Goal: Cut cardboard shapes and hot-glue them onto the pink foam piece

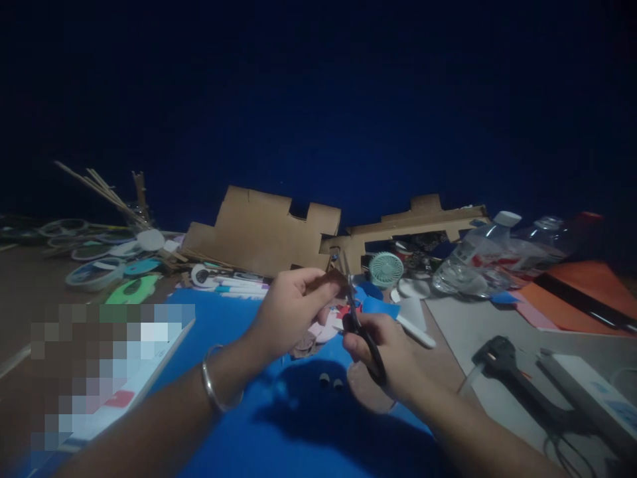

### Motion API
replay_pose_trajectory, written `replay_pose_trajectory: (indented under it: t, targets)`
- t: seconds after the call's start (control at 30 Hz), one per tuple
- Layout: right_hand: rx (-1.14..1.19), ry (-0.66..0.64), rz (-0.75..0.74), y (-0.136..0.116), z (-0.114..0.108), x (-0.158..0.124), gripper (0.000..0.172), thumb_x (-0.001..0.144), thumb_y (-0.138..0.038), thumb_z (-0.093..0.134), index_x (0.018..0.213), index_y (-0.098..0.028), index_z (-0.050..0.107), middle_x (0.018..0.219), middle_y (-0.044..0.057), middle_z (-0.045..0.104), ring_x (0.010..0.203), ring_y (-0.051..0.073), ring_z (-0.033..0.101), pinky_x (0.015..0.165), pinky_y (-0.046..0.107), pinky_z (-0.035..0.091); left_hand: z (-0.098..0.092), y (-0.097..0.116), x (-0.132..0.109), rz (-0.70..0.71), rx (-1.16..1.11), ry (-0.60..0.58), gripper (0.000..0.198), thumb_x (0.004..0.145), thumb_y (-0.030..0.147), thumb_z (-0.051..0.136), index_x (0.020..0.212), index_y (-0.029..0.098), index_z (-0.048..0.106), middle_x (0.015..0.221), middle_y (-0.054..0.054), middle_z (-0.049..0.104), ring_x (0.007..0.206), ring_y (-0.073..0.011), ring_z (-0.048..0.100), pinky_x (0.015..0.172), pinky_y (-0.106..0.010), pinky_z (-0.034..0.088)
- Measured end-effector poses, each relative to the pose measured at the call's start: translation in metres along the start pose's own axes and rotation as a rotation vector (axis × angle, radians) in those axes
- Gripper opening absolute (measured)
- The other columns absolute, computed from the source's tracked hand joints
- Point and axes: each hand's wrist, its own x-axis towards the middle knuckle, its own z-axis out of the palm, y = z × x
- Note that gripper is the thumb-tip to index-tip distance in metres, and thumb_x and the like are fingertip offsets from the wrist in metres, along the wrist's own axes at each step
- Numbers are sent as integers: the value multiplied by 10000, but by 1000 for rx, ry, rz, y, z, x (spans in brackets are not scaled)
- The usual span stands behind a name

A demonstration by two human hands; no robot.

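Observation:
My left hand (293, 309) is closed, pinching a small brown piece (334, 277) that looks like cardboard or paper. Scissors (371, 348) with black handles sit in my right hand (385, 348), its fingers wrapped round the loops. Their blades point up and away, right beside the brown piece; whether they touch it I cannot tell. Beneath my hands lies a blue sheet (219, 438) with two small pale cylinders (324, 380) on it. Under the right hand a round brownish disc (365, 392) rests partly hidden. Coloured scraps (326, 328) lie behind the hands.
Cut cardboard (269, 232) stands at the back. A small green fan (386, 269) and plastic bottles (478, 255) are right of it. A glue gun (517, 378) lies near a power strip (592, 392) at right. Tape rolls (97, 272) and markers (243, 287) are left.

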Motion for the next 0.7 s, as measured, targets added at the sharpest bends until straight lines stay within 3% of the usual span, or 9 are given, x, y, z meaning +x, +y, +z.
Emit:
replay_pose_trajectory:
  t: [0.17,0.37,0.7]
  targets:
    - [-7,-19,-16,3,2,0,416,737,-570,569,698,-162,502,606,-34,392,546,101,326,486,215,258,3,-2,-2,23,59,-10,224,808,334,550,720,137,608,463,58,431,413,-68,421,401,-178,323]
    - [-94,2,5,7,1,-2,442,744,-589,546,657,-161,479,576,-40,374,534,98,317,473,215,227,-1,-1,-2,51,100,-30,229,794,328,568,661,142,583,506,47,459,445,-65,421,413,-178,307]
    - [-235,-9,54,-1,-2,-3,517,683,-661,546,578,-176,399,572,-44,292,539,97,257,474,232,182,-14,5,-1,17,186,-97,164,790,293,570,786,153,657,575,20,548,488,-72,464,430,-176,332]
